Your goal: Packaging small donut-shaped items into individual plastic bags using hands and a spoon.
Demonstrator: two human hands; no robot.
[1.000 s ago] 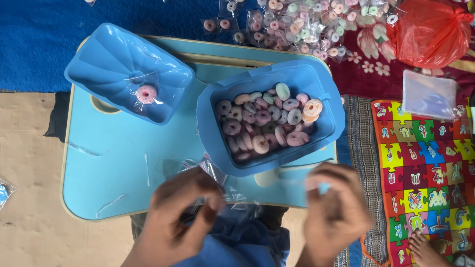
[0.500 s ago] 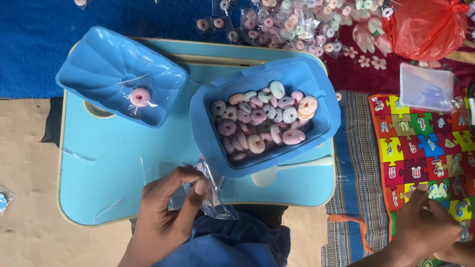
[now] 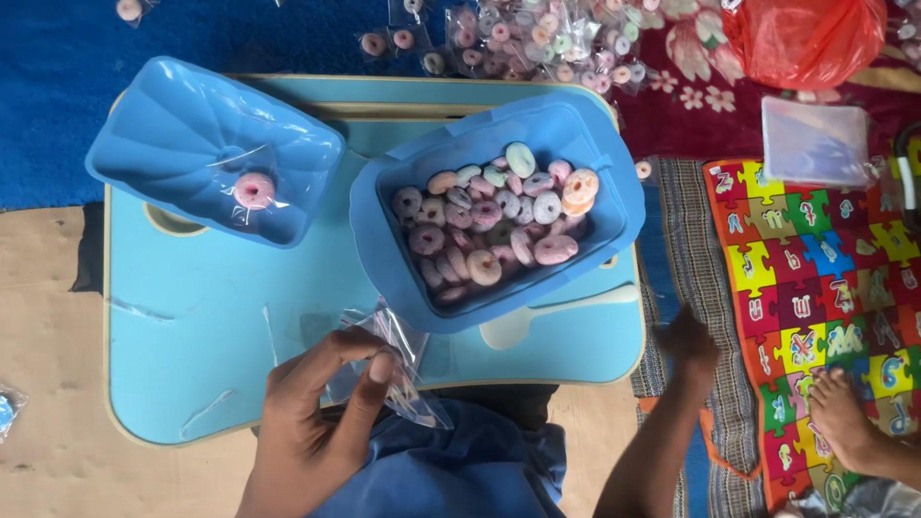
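Note:
My left hand [image 3: 321,412] pinches a small bunch of clear plastic sleeves [image 3: 393,369] at the near edge of a light blue lap table [image 3: 211,307]. Just beyond it stands a blue tub [image 3: 614,225] filled with several pastel sugar-coated ring candies [image 3: 489,230]. The tub's blue lid [image 3: 173,134] lies upside down at the table's far left, with one wrapped pink ring candy [image 3: 254,189] in it. My right hand [image 3: 689,341] is blurred, off the table's right edge over the striped cloth; its fingers are not clear.
A heap of bagged ring candies [image 3: 537,38] lies beyond the table on the carpet. A red plastic bag [image 3: 806,38] and a clear packet [image 3: 815,139] sit at the far right. A colourful puzzle mat [image 3: 815,278] carries a bare foot [image 3: 849,417]. Cardboard [image 3: 48,336] lies on the left.
My right hand swung from the table's front edge down to the puzzle mat, then back up toward the table's right edge. My left hand kept hold of the clear sleeves.

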